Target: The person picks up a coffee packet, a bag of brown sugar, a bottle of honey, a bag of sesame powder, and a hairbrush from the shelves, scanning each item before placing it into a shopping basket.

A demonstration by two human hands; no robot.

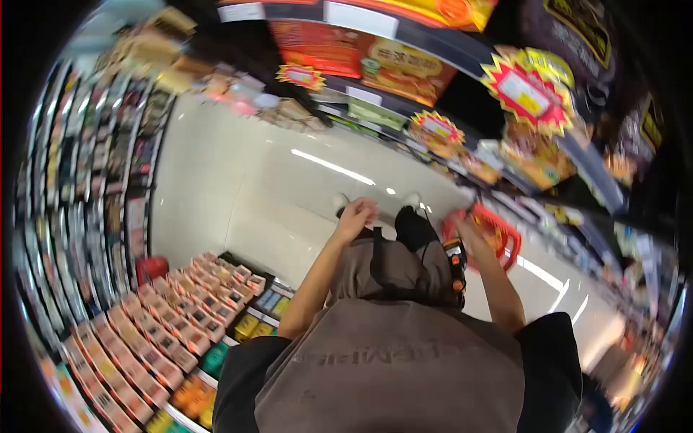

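Red plastic showed at the right side of the view: a basket [503, 242] stood low beside the person, just over the pale glossy floor [238, 180]. The right hand [468, 232] reached down to it and lay at its near rim. That hand was blurred, so I cannot tell whether its fingers were grasping the rim or only touching it.

The left hand [355, 216] hung in front of the body, above the upper edge of a grey-brown apron [390, 361]. Its fingers [363, 209] were curled inward and clenched. Nothing could be seen inside them, and I cannot tell if they pinched the cloth. Both arms were bare from the short black sleeves down.

An orange and black handheld device [455, 265] hung on the apron, between the two arms and nearer to the right forearm. Two white shoes [339, 202] were visible on the floor beyond the left hand, near each other.

On the left side, low rows of small pink and white boxes [166, 317] lay packed closely, with yellow and green packs [254, 325] just beside them. Tall shelves [86, 180] with many blurred goods rose behind these rows. On the right side, other shelves carried orange and yellow packages [404, 68], and star-shaped red and yellow price tags [527, 94] hung from their edges, well apart from the basket.
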